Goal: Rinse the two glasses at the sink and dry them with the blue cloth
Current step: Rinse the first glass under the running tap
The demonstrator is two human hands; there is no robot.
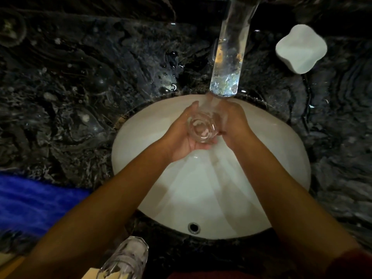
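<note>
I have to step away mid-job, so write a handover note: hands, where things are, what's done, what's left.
Left hand and right hand both hold one glass under the running faucet, over the sink.
Second glass stands on the counter's near edge.
Blue cloth lies on the counter to the left.
Done: first rinse under way.
Left: finish it, rinse the second glass if unrinsed, dry both.

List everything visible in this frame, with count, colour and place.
clear drinking glass under the tap: one, clear, held over the basin
second clear glass: one, clear, counter's near edge
blue cloth: one, blue, counter, left
oval white sink basin: one, white, centre
chrome tap spout: one, silvery, behind the basin
white lobed dish: one, white, counter, right
dark marbled counter: one, black-grey
left hand: grips the glass
right hand: grips the glass
</note>
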